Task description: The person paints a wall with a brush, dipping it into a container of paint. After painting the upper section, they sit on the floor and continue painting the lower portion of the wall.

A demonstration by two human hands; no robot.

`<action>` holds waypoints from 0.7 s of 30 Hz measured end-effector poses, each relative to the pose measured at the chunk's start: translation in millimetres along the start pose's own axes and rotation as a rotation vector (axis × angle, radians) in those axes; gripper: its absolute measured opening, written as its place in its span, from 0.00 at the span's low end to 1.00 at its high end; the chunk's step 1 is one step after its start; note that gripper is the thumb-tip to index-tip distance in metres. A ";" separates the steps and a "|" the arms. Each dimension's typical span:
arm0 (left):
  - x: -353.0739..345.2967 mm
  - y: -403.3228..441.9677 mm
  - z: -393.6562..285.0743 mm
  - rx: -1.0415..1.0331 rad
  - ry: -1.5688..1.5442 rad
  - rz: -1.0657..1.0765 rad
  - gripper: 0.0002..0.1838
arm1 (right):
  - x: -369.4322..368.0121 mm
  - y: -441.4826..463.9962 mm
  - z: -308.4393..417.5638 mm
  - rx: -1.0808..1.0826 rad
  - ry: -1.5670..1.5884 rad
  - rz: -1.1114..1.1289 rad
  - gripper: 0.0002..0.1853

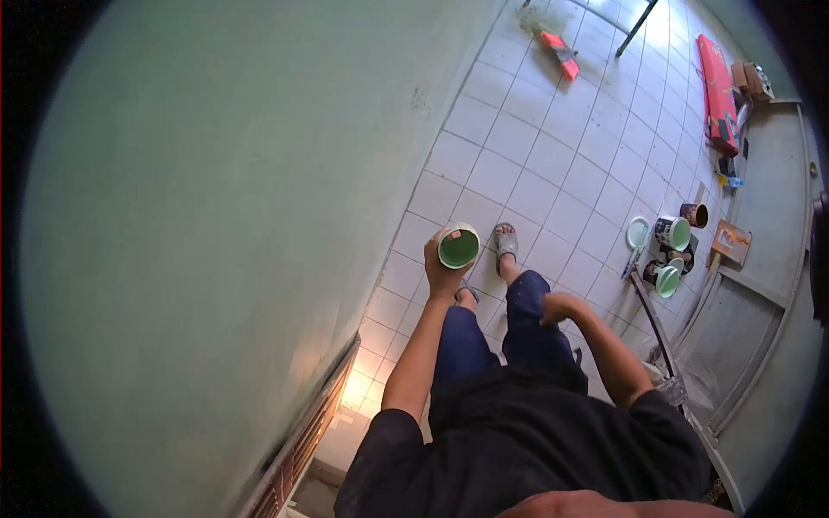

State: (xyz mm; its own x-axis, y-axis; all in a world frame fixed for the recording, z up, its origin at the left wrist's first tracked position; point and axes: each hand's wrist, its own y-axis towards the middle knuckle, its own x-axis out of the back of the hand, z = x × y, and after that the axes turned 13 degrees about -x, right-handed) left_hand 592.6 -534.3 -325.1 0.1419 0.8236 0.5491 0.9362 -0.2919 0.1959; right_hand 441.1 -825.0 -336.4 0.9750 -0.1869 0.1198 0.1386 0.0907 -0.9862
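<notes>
My left hand (439, 269) is wrapped round a white tub (458, 246) with green paint inside, held up beside the green wall (259, 164). Its open top faces the camera, and a small reddish patch shows near the rim. My right hand (561, 309) is closed in front of my right thigh, its fingers curled, and no object shows in it. The white tiled floor (527, 194) lies below both hands, with my sandalled feet on it.
Paint buckets (672, 232), a white lid (637, 233) and a dark can (693, 215) stand on the floor at right. Beyond lie a long red box (717, 95) and a red-orange object (561, 56). A wooden slatted frame (311, 432) is at lower left.
</notes>
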 end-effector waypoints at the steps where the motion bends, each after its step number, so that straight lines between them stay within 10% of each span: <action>1: -8.5 -2.3 17.6 0.054 -0.013 -0.001 0.49 | -5.4 -7.8 7.0 0.084 0.009 0.112 0.24; 9: -80.0 -20.9 187.0 0.161 0.008 0.082 0.47 | -16.1 -0.2 84.8 0.344 -0.205 0.546 0.19; 13: -123.2 -20.6 271.3 0.162 0.048 0.123 0.44 | -17.3 133.2 75.7 0.298 0.028 0.164 0.10; 14: -135.6 -21.4 295.4 0.184 0.019 0.134 0.44 | -37.5 199.4 64.4 0.379 0.180 -0.330 0.11; 21: -215.0 -17.9 423.5 0.139 -0.015 0.167 0.42 | 27.2 440.6 65.6 -0.056 0.559 -0.633 0.11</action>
State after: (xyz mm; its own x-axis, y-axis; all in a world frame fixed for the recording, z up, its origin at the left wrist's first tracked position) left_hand 681.5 -500.2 -790.7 0.3023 0.7768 0.5524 0.9346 -0.3555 -0.0114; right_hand 540.0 -725.9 -760.1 0.4853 -0.6438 0.5916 0.6065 -0.2395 -0.7581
